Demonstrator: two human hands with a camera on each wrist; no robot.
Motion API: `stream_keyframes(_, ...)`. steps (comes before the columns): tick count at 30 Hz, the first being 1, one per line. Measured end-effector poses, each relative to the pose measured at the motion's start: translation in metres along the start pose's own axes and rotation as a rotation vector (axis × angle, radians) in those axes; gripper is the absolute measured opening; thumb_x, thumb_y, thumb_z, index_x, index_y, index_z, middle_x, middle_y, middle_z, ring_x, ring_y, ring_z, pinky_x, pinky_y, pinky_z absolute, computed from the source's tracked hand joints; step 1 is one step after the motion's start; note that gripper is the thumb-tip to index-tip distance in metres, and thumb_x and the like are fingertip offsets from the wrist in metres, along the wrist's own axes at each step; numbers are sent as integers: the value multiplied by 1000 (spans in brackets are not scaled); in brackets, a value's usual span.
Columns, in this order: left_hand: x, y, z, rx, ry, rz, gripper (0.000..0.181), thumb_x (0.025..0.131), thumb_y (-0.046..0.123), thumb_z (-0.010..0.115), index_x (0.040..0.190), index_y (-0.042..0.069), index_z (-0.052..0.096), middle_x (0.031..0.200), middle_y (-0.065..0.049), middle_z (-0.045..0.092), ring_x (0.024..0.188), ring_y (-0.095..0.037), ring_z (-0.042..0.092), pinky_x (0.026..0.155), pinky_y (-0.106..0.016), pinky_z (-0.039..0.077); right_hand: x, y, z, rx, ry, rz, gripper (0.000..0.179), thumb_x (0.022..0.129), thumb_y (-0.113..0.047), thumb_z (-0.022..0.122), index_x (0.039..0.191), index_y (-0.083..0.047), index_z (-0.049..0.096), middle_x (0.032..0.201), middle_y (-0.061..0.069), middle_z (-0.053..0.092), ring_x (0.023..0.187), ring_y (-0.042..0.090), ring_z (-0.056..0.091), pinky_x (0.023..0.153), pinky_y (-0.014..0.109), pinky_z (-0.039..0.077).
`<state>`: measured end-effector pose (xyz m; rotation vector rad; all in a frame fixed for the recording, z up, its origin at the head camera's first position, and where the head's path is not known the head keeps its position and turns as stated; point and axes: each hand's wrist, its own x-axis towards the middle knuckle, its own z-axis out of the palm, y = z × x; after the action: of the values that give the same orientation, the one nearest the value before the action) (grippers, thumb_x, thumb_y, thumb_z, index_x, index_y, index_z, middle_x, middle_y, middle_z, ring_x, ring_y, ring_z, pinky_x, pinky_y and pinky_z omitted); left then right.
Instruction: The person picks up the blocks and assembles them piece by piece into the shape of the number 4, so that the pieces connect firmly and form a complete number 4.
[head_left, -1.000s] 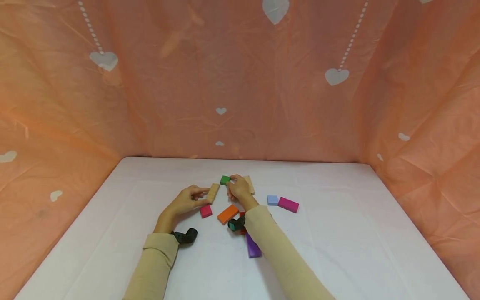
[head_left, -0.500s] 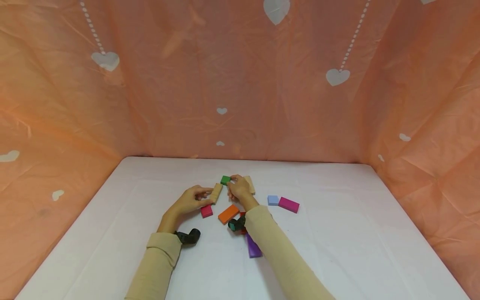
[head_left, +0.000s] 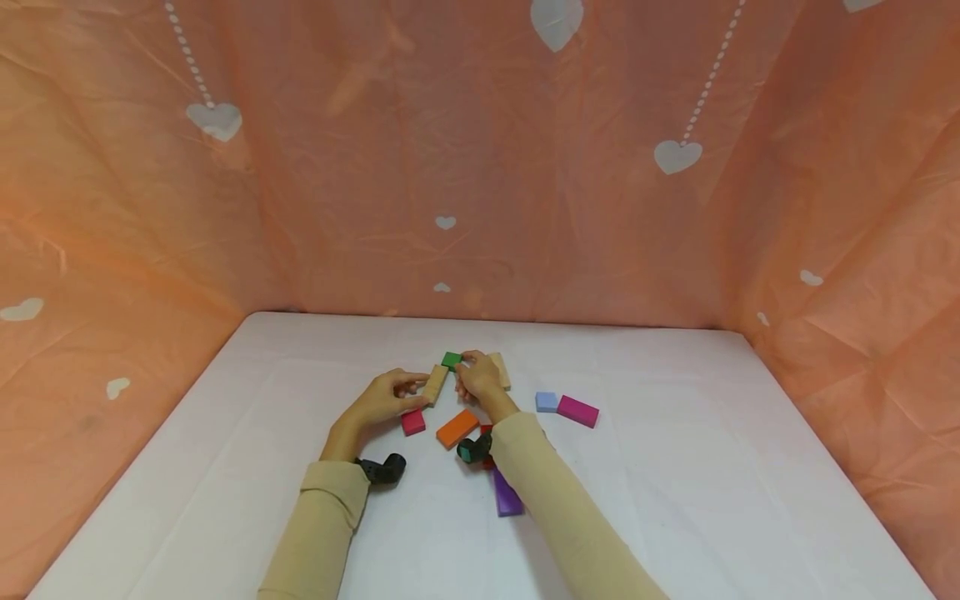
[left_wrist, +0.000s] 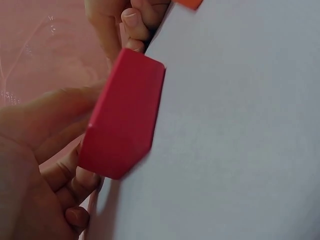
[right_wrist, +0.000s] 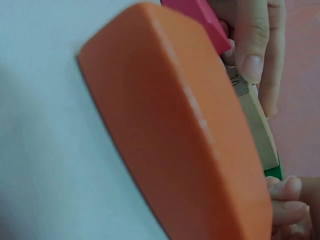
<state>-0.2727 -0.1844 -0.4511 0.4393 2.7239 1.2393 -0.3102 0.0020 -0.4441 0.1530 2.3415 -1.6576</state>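
In the head view my left hand (head_left: 382, 398) grips a plain wooden block (head_left: 435, 386) between thumb and fingers. One end of that block meets a small green block (head_left: 452, 360). My right hand (head_left: 480, 379) is at the green block's right side, thumb and index finger pinching its edge. The right wrist view shows the wooden block (right_wrist: 257, 120) with a dark printed mark by the left thumb; just the corner of the green block (right_wrist: 275, 172) shows there. A second wooden block (head_left: 501, 371) lies beyond the right hand, partly hidden by it.
A crimson block (head_left: 413, 422) lies just below the left hand, and an orange block (head_left: 457, 428) between the forearms. Under the right forearm are a purple block (head_left: 507, 493) and a partly hidden red one (head_left: 487, 462). Light blue (head_left: 547, 402) and magenta (head_left: 578, 411) blocks lie to the right.
The left hand has slid the wooden block rightward until its far end meets the green block. The right hand has stayed almost still.
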Motion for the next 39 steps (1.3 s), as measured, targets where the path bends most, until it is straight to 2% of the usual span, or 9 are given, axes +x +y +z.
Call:
stream_keyframes(4, -1, 0, -1, 12, 4, 31, 44, 85, 20, 72, 124, 1, 63, 89, -9, 55, 78, -16, 43, 69, -27, 36, -1, 0, 0, 8, 7, -22, 39, 99, -14, 51, 137, -5, 49, 47, -4, 47, 35, 4, 38, 37, 17, 33)
stream_keyframes(31, 7, 6, 6, 1, 4, 15, 45, 84, 19, 74, 123, 1, 63, 88, -8, 56, 76, -15, 43, 67, -23, 34, 0, -1, 0, -23, 21, -23, 40, 98, -12, 50, 138, -6, 49, 46, -4, 46, 33, 3, 37, 36, 18, 34)
stream_keyframes(39, 8, 7, 8, -7, 2, 30, 43, 84, 17, 73, 123, 0, 63, 85, -6, 55, 75, -14, 43, 67, -23, 34, 0, -1, 0, -12, 16, -15, 41, 98, -12, 51, 139, -6, 48, 47, -3, 46, 33, 4, 37, 36, 18, 34)
